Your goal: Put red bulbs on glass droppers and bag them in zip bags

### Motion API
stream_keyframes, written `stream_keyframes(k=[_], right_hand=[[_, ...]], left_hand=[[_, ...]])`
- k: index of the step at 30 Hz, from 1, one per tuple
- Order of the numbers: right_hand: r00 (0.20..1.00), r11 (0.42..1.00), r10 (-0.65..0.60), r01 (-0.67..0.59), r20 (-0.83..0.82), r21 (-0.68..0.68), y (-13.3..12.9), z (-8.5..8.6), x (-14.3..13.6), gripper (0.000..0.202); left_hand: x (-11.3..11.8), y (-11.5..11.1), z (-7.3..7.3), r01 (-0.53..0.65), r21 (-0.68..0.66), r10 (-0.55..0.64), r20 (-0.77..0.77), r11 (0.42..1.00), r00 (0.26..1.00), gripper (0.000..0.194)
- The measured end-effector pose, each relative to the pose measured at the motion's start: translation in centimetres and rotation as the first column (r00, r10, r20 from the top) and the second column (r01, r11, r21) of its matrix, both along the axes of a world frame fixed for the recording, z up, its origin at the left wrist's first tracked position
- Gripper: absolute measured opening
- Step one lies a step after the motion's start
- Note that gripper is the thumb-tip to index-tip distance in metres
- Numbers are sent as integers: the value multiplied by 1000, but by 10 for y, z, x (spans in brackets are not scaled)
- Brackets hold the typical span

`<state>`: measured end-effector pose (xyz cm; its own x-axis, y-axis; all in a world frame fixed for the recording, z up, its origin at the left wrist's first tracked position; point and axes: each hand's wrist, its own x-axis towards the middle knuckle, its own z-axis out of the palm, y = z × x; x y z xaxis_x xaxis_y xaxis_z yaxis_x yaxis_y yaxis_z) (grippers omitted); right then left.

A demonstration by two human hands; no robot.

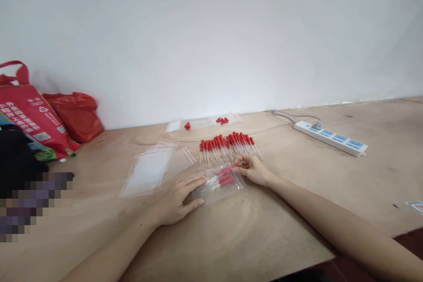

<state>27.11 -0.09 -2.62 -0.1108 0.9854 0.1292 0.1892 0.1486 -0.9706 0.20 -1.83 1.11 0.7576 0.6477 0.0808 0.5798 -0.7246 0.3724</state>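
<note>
- Clear plastic bag (213,189): creased, lying nearly flat.
- Red-topped droppers (226,179): inside it, red ends rightward (pale stems harder to see).
- Row of similar droppers (228,144): side by side just beyond the bag.

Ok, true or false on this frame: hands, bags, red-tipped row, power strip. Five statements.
1. The left hand and right hand are both at one clear bag. True.
2. That clear bag has no red pieces in it. False: red pieces show inside it.
3. The red-tipped row lies left of the bag stack. False: the red-tipped row lies right of it.
4. A plug sits in the power strip. True.
5. The red tote is left of the bag stack. True.
</note>
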Motion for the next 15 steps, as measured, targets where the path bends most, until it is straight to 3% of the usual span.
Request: stream_keyframes(k=[4, 12, 15], right_hand=[[986, 999, 22, -27, 164, 24, 1, 0, -2, 28], [935, 957, 255, -280, 247, 74, -2, 6, -1, 27], [922, 964, 210, -251, 326, 89, 0, 9, 2, 22]], left_hand=[[0, -1, 0, -8, -7, 8, 14, 1000, 1000, 46], [-2, 0, -2, 38, -14, -38, -29, 999, 999, 40], [-1, 1, -2, 41, -7, -41, -34, 999, 999, 38]])
